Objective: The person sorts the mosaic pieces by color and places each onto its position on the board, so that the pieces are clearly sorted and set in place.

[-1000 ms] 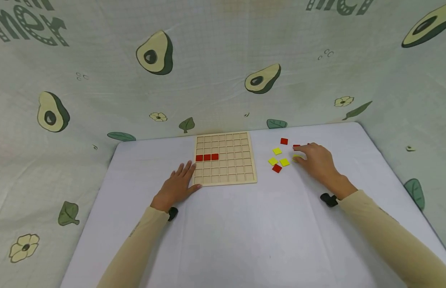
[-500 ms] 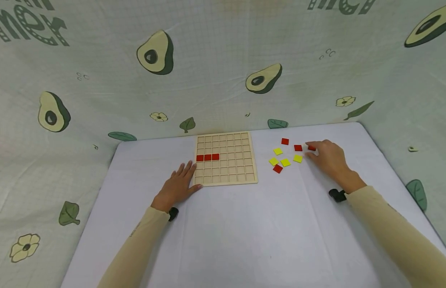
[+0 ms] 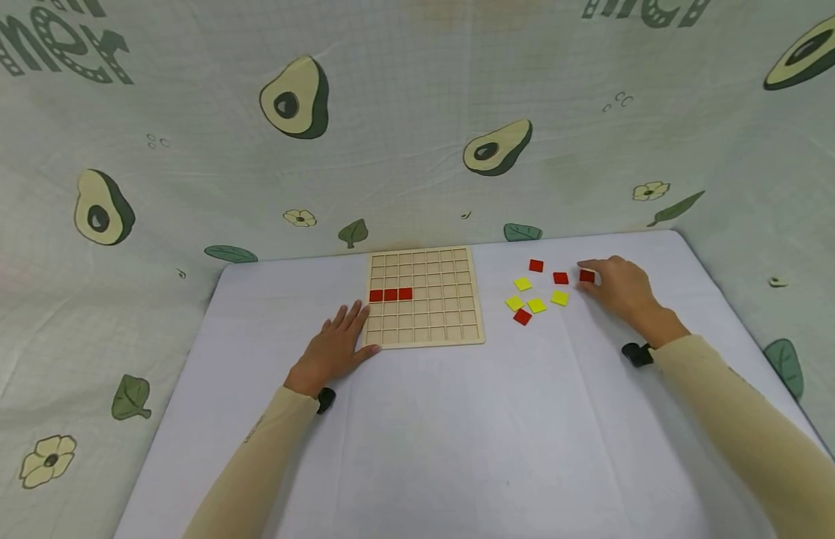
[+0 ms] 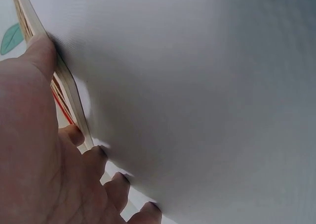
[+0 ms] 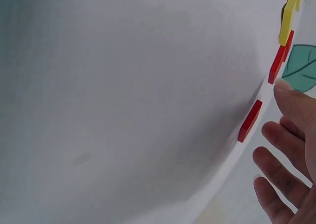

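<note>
My left hand (image 3: pixel 328 353) lies with spread, straight fingers at the left edge of a wooden grid board (image 3: pixel 433 322), its thumb at the near corner. In the left wrist view, the thumb and fingertips (image 4: pixel 74 134) touch the board's rim (image 4: pixel 74 98). Three red square tiles (image 3: pixel 391 295) sit side by side in one row of the grid. My right hand (image 3: pixel 622 288) is at the rightmost loose red tile (image 3: pixel 587 276), thumb and index finger parted on either side of it. In the right wrist view, that red tile (image 5: pixel 250 121) lies on the table, apart from the fingers.
Left of my right hand lie loose red tiles, one at the back (image 3: pixel 536 266), and several yellow tiles (image 3: pixel 536 305). A white cloth (image 3: pixel 417 449) covers the table. Behind it hangs a fabric backdrop (image 3: pixel 404 165) printed with avocados.
My right hand has moved right, away from the yellow tile and middle red tile, to the rightmost red tile. My left hand has stayed at the board.
</note>
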`<action>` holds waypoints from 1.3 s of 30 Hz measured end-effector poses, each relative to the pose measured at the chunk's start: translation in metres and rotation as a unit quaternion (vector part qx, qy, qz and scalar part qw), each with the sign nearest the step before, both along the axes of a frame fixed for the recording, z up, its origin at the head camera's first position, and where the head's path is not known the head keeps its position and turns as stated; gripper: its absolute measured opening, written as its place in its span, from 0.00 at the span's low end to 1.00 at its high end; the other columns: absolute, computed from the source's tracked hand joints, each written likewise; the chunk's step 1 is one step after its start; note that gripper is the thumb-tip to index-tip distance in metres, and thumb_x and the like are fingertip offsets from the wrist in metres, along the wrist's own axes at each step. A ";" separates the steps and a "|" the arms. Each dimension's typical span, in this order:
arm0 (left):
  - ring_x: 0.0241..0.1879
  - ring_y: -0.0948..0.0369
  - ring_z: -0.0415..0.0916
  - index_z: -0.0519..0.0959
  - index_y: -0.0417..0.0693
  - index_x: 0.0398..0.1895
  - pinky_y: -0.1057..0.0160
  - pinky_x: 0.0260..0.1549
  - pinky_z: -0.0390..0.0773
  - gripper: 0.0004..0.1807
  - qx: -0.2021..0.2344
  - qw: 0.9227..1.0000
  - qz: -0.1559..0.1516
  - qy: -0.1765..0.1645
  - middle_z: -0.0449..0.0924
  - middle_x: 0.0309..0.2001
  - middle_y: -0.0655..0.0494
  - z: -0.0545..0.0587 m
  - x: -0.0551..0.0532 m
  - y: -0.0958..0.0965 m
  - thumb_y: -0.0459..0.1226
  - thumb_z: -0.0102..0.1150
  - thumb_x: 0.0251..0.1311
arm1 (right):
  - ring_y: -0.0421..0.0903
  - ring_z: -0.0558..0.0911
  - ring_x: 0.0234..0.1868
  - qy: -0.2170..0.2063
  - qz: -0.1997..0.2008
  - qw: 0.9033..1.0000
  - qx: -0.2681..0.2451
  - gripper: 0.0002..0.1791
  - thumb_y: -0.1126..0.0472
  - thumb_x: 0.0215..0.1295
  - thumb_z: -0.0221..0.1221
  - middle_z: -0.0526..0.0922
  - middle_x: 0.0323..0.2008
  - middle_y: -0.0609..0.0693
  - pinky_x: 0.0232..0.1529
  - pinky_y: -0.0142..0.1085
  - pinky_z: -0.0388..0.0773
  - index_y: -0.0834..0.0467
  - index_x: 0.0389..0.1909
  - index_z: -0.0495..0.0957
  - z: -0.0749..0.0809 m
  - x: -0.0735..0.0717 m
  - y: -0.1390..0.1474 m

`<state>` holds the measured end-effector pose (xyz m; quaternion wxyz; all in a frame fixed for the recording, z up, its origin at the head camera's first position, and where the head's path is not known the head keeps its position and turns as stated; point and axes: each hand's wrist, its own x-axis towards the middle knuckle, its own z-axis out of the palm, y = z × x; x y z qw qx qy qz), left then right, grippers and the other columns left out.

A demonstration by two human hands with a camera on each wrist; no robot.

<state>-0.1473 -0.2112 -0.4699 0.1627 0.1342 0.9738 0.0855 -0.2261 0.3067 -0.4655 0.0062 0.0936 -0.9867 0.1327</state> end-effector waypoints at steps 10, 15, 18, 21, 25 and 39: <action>0.85 0.40 0.38 0.45 0.43 0.87 0.37 0.80 0.49 0.49 -0.011 1.000 0.003 0.000 0.39 0.87 0.43 -0.002 -0.001 0.000 0.58 0.55 0.76 | 0.62 0.77 0.43 -0.023 0.004 1.000 0.010 0.28 0.63 0.68 0.71 0.84 0.46 0.68 0.50 0.59 0.80 0.70 0.66 0.78 -0.003 -0.004 -0.001; 0.85 0.41 0.38 0.45 0.44 0.87 0.37 0.80 0.49 0.50 -0.014 1.000 0.005 0.001 0.39 0.87 0.43 -0.004 -0.002 0.000 0.59 0.55 0.76 | 0.63 0.78 0.43 -0.017 -0.003 1.000 0.024 0.27 0.64 0.67 0.72 0.85 0.45 0.68 0.50 0.60 0.81 0.70 0.64 0.79 -0.001 -0.003 -0.001; 0.85 0.40 0.38 0.46 0.44 0.87 0.37 0.79 0.49 0.50 -0.013 1.000 0.004 0.002 0.40 0.87 0.43 -0.004 -0.002 0.000 0.58 0.56 0.76 | 0.64 0.79 0.43 -0.016 -0.008 1.000 0.024 0.26 0.64 0.67 0.71 0.85 0.45 0.69 0.49 0.60 0.81 0.70 0.62 0.79 0.000 -0.002 0.000; 0.85 0.40 0.39 0.46 0.44 0.87 0.36 0.79 0.49 0.49 -0.011 1.000 0.005 0.004 0.40 0.87 0.43 -0.003 -0.001 0.001 0.58 0.56 0.76 | 0.65 0.79 0.43 -0.013 -0.010 1.000 0.021 0.24 0.65 0.67 0.71 0.85 0.46 0.69 0.49 0.61 0.81 0.70 0.61 0.80 -0.001 -0.002 0.001; 0.85 0.40 0.38 0.46 0.44 0.87 0.37 0.80 0.48 0.50 -0.010 1.000 0.007 0.000 0.39 0.87 0.43 -0.003 -0.001 0.000 0.58 0.56 0.76 | 0.64 0.79 0.43 -0.003 -0.004 1.000 0.019 0.22 0.66 0.66 0.71 0.86 0.46 0.68 0.47 0.59 0.81 0.70 0.58 0.82 -0.002 -0.003 0.001; 0.85 0.39 0.38 0.47 0.42 0.87 0.36 0.79 0.48 0.49 -0.005 1.000 0.006 0.002 0.40 0.86 0.41 -0.003 -0.001 0.000 0.57 0.56 0.76 | 0.64 0.83 0.42 0.039 0.047 0.996 0.061 0.18 0.69 0.62 0.73 0.88 0.42 0.68 0.46 0.58 0.84 0.72 0.51 0.85 -0.003 -0.006 -0.001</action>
